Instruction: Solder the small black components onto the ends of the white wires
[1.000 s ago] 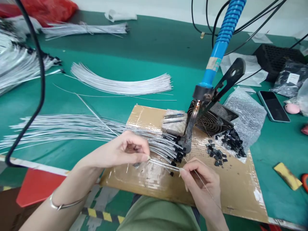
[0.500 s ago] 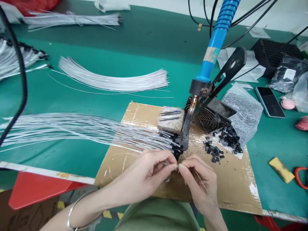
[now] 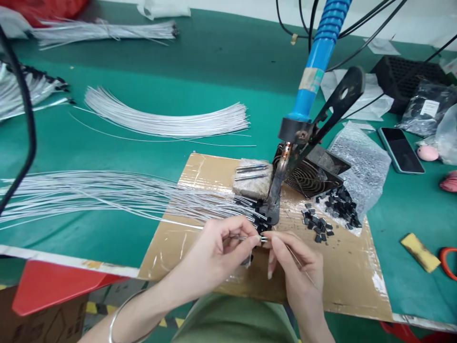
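My left hand point(image 3: 232, 250) pinches a thin white wire point(image 3: 240, 237) between thumb and forefinger. A small metallic end point(image 3: 263, 239) pokes out past those fingertips. Right there, the fingertips of my right hand point(image 3: 296, 259) meet it, thumb and forefinger closed. A fine silvery strand point(image 3: 299, 265) runs back across the right palm, looking like solder wire. Just beyond both hands lie black connector ends point(image 3: 262, 221) of a white wire bundle point(image 3: 143, 193), under the tip of a blue-handled soldering iron point(image 3: 276, 190) fixed in a stand.
A cardboard sheet point(image 3: 342, 286) covers the bench front. Small black pieces point(image 3: 317, 224) lie right of the iron, beside a bubble-wrap bag point(image 3: 364, 166) and a fan point(image 3: 307, 174). Farther out are a white wire bunch point(image 3: 167, 121), a phone point(image 3: 402, 150) and a yellow sponge point(image 3: 420, 252).
My fingertips have drawn slightly apart and upward, exposing the small metallic end between them. The right hand's lower fingers have uncurled a little. The view has shifted slightly.
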The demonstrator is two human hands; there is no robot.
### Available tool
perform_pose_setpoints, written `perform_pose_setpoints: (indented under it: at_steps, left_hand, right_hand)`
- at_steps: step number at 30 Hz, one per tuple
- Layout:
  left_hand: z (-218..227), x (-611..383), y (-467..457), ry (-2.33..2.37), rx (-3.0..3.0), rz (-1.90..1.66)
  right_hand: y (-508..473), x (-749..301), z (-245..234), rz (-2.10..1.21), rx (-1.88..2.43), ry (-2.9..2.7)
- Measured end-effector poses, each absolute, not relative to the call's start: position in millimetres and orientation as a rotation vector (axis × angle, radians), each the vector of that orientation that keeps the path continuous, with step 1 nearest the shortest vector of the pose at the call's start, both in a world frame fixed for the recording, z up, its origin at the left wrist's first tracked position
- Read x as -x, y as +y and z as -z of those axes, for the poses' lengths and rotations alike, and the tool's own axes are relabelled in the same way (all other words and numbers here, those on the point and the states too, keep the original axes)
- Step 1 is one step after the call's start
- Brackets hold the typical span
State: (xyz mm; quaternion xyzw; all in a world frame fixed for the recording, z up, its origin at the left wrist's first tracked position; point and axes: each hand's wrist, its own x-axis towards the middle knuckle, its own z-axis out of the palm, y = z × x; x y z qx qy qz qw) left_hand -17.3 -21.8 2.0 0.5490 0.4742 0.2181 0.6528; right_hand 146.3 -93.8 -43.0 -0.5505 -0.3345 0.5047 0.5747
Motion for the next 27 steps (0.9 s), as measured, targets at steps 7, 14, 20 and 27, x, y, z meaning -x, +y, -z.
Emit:
perform_pose_setpoints:
  at_steps: [7, 14, 20, 27]
  left_hand:
    - [2.6, 15.0, -26.0, 1.103, -1.241, -0.532]
    - [5.5, 18.3, -30.4, 1.123, -1.297, -0.504]
    - [2.6, 17.8, -29.6, 1.094, -1.272, -0.494]
    - [0.5, 18.6, -25.2, 1.045, -1.267, -0.454]
  right_hand:
    - [-92.6, -136.2, 37.4, -1.294, 1.226, -0.579]
    - [-91.3, -133.6, 35.1, -1.331, 1.206, -0.495]
    - [-91.9, -141.9, 41.0, -1.411, 1.181, -0.522]
    - [-88.7, -155.0, 42.7, -1.592, 1.184, -0.526]
